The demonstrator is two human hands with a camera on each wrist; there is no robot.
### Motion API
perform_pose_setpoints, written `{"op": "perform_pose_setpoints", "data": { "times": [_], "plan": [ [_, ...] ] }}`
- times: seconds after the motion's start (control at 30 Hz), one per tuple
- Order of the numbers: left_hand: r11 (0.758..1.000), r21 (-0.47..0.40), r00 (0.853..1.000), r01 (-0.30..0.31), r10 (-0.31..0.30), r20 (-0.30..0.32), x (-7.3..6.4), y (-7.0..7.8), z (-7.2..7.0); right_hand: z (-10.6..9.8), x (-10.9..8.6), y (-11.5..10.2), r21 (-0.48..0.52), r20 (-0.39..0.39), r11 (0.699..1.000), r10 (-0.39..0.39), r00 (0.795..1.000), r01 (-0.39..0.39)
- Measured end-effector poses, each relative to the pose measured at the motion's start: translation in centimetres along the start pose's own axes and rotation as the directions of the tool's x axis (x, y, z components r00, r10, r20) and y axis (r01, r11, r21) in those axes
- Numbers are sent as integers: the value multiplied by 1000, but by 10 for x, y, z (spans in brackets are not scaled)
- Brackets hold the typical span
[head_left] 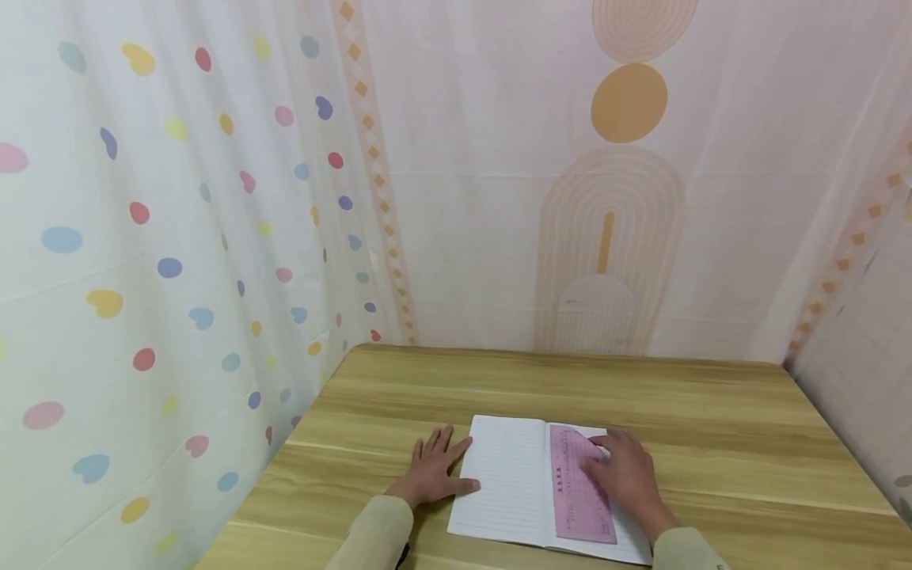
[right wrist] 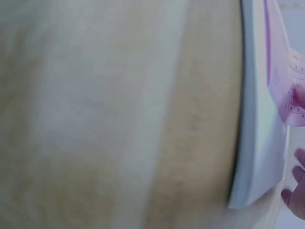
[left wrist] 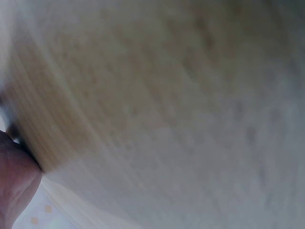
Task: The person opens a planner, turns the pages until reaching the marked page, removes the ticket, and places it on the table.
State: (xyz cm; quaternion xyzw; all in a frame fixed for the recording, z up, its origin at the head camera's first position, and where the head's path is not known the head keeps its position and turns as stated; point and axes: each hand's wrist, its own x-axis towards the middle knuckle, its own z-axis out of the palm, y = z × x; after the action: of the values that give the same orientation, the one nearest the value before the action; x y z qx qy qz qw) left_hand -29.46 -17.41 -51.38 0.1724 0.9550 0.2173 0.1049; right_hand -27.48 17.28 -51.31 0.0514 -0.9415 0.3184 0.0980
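An open notebook with lined white pages [head_left: 507, 475] lies on the wooden table. Across its right page is a pink see-through ruler sheet [head_left: 579, 499] with dark printed marks; a grid shows on it in the right wrist view, where it bends up from the page. My right hand [head_left: 627, 471] pinches the sheet's upper right edge, thumb on its face. On the other side my left hand [head_left: 433, 471] rests with fingers spread, its thumb and index fingertip at the notebook's left edge. The left wrist view is mostly blurred tabletop, with part of that hand [left wrist: 16, 181] at its edge.
The wood-grain table [head_left: 399, 388] reaches back to a pale curtain [head_left: 470, 198] with arch patterns. A curtain with coloured dots [head_left: 171, 317] hangs along the left side. More pale cloth [head_left: 869, 340] hangs at the right.
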Motion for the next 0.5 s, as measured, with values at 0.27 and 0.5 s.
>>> {"op": "perform_pose_setpoints", "data": {
  "times": [0.27,0.5],
  "plan": [
    [1000,-2,1000,10,-10,4,2,1,-1,-14,7,6,253,84,958,116,990,-134],
    [1000,-14,1000,8,-8,11,0,-2,0,-26,12,25,256,153,940,190,970,-224]
  ]
}}
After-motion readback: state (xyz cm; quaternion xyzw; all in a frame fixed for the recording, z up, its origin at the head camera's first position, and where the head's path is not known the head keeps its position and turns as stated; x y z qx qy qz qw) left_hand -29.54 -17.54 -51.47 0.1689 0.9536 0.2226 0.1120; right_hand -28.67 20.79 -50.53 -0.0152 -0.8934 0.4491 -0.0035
